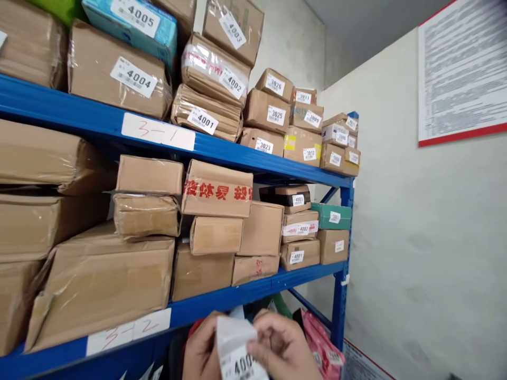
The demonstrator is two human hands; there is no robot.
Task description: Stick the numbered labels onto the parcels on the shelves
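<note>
Pinching a label [236,343] in the fingers [264,354] of the left hand [201,345] and right hand [288,343], gripping it from both sides, holding it low before the shelf [273,286], facing stacked boxes [114,277]

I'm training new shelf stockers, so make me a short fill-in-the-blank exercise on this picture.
The left hand and right hand hold a label coloured ____.
The upper shelf beam is painted ____.
The sign fixed to that beam reads ____.
The turquoise box at top left carries the number ____.

Missing words: white; blue; 3-1; 4005.
</note>
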